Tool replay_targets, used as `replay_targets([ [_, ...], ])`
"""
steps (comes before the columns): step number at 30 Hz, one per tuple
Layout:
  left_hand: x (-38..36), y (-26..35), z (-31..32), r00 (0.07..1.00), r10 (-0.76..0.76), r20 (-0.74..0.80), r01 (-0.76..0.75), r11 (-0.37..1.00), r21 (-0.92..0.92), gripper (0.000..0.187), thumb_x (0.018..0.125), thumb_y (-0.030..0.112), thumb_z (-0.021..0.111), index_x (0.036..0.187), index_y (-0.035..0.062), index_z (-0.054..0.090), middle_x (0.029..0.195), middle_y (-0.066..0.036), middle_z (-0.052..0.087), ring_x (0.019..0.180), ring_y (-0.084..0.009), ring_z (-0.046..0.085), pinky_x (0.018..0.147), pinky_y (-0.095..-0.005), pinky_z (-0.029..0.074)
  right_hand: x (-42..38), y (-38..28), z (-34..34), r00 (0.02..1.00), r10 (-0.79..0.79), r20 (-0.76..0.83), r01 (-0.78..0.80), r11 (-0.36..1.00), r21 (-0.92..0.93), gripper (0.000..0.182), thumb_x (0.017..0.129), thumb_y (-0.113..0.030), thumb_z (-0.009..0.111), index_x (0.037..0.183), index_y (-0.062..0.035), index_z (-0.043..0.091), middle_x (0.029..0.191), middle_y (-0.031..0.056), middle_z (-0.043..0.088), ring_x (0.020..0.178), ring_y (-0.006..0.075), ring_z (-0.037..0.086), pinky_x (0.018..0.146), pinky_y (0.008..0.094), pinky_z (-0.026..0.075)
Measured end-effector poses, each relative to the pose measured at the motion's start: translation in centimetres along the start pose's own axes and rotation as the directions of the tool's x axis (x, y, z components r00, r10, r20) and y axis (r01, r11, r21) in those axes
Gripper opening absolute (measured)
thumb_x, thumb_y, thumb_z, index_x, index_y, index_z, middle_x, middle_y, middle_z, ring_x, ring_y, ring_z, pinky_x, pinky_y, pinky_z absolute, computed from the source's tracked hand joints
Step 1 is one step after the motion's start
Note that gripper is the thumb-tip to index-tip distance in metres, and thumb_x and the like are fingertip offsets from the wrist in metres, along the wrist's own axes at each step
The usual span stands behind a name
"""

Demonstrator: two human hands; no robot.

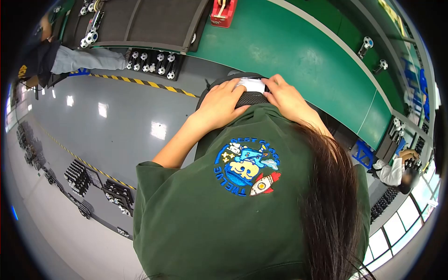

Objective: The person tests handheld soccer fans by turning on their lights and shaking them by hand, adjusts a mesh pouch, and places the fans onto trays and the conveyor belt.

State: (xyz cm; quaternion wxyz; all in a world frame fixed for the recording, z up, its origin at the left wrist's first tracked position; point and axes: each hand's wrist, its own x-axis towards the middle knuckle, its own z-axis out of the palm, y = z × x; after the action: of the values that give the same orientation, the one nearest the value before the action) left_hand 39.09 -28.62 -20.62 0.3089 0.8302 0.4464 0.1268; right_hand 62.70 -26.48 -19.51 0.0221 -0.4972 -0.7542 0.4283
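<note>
Against the front of my green shirt is a black bag (252,99) with a mesh panel. Something white (252,85) shows in its opening; what it is I cannot make out. My left hand (220,103) is closed over the bag's left side, fingertips at the opening and thumb toward the shirt. At the right side of the opening, my right hand (285,99) grips the bag's edge with bent fingers and thumb. Parts of the fingertips on both hands are hidden by the bag. Just beyond the bag lies the edge of a green table (280,51).
A red tape dispenser (222,13) stands on the table, beside a dark conveyor (154,21). Football-patterned parts (161,64) sit on a low rack. One person (88,60) is at the left, another person (392,172) at the right. Striped floor tape (140,82) runs along the left.
</note>
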Motion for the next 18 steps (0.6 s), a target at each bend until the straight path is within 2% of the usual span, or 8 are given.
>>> replay_targets([
  [2, -0.1, -0.6, 0.8, 0.997, 0.046, -0.063, -0.044, 0.999, 0.027, 0.041, 0.084, 0.035, 0.06, 0.1, -0.0027, 0.059, 0.106, -0.018, 0.054, 0.092, -0.033, 0.053, 0.084, -0.0401, 0.043, 0.0, -0.5, 0.8, 0.996, 0.079, 0.035, -0.074, 0.987, -0.14, 0.025, 0.09, -0.013, 0.051, 0.11, 0.0001, 0.059, 0.103, 0.0159, 0.054, 0.082, 0.0315, 0.059, 0.072, 0.0379, 0.047],
  [3, -0.1, -0.5, 0.7, 0.997, 0.044, -0.063, -0.042, 0.999, 0.028, 0.041, 0.084, 0.035, 0.06, 0.1, -0.0027, 0.059, 0.106, -0.018, 0.054, 0.092, -0.033, 0.053, 0.084, -0.0401, 0.043, 0.0, -0.3, 0.9, 0.996, 0.078, 0.036, -0.072, 0.988, -0.14, 0.025, 0.09, -0.013, 0.051, 0.11, 0.0001, 0.059, 0.103, 0.0159, 0.054, 0.082, 0.0315, 0.059, 0.072, 0.0379, 0.047],
  [7, 0.2, -0.2, -0.3, 0.988, -0.1, 0.118, 0.097, 0.995, 0.034, 0.04, 0.084, 0.035, 0.059, 0.104, 0.0004, 0.059, 0.104, -0.017, 0.055, 0.097, -0.0334, 0.053, 0.088, -0.0417, 0.042, -0.4, 1.2, 1.1, 0.992, -0.108, 0.063, 0.109, 0.994, -0.013, 0.022, 0.089, -0.011, 0.049, 0.106, -0.002, 0.061, 0.1, 0.0143, 0.053, 0.077, 0.029, 0.058, 0.067, 0.0362, 0.046],
  [8, 0.4, -0.1, -0.8, 0.988, -0.094, 0.123, 0.09, 0.995, 0.036, 0.04, 0.084, 0.035, 0.059, 0.104, 0.0004, 0.059, 0.104, -0.017, 0.055, 0.097, -0.0334, 0.053, 0.088, -0.0417, 0.042, -0.4, 1.1, 1.2, 0.993, -0.104, 0.057, 0.105, 0.994, -0.01, 0.022, 0.089, -0.011, 0.049, 0.106, -0.002, 0.061, 0.1, 0.0143, 0.053, 0.077, 0.029, 0.058, 0.067, 0.0362, 0.046],
  [12, 1.6, 0.4, -2.2, 0.911, -0.169, 0.377, 0.151, 0.986, 0.078, 0.038, 0.082, 0.026, 0.062, 0.111, 0.0029, 0.056, 0.109, -0.014, 0.055, 0.104, -0.0325, 0.052, 0.092, -0.0403, 0.04, -0.4, 1.5, 0.7, 0.98, -0.186, 0.069, 0.184, 0.982, 0.036, 0.02, 0.088, -0.009, 0.05, 0.103, -0.0025, 0.061, 0.1, 0.012, 0.053, 0.078, 0.0275, 0.057, 0.068, 0.0337, 0.046],
  [13, 1.5, 0.3, -2.0, 0.91, -0.163, 0.383, 0.144, 0.987, 0.077, 0.038, 0.082, 0.026, 0.062, 0.111, 0.0029, 0.056, 0.109, -0.014, 0.055, 0.104, -0.0325, 0.052, 0.092, -0.0403, 0.04, -0.3, 1.5, 0.4, 0.982, -0.18, 0.064, 0.178, 0.983, 0.039, 0.02, 0.088, -0.009, 0.05, 0.103, -0.0025, 0.061, 0.1, 0.012, 0.053, 0.078, 0.0275, 0.057, 0.068, 0.0337, 0.046],
  [17, -0.6, -1.1, -0.9, 0.981, 0.083, 0.176, -0.061, 0.99, -0.128, 0.034, 0.084, 0.029, 0.059, 0.104, 0.0009, 0.058, 0.104, -0.014, 0.058, 0.102, -0.0308, 0.054, 0.087, -0.0415, 0.042, 1.5, 0.7, -0.8, 0.987, -0.155, -0.047, 0.162, 0.918, 0.361, 0.026, 0.085, -0.005, 0.055, 0.111, -0.0025, 0.056, 0.104, 0.0098, 0.054, 0.086, 0.0254, 0.057, 0.074, 0.0332, 0.045],
  [18, -0.9, -1.1, -0.8, 0.98, 0.083, 0.179, -0.06, 0.99, -0.127, 0.034, 0.084, 0.029, 0.059, 0.104, 0.0009, 0.058, 0.104, -0.014, 0.058, 0.102, -0.0308, 0.054, 0.087, -0.0415, 0.042, 2.0, 0.6, -0.5, 0.987, -0.154, -0.048, 0.161, 0.917, 0.364, 0.026, 0.085, -0.005, 0.055, 0.111, -0.0025, 0.056, 0.104, 0.0098, 0.054, 0.086, 0.0254, 0.057, 0.074, 0.0332, 0.045],
])
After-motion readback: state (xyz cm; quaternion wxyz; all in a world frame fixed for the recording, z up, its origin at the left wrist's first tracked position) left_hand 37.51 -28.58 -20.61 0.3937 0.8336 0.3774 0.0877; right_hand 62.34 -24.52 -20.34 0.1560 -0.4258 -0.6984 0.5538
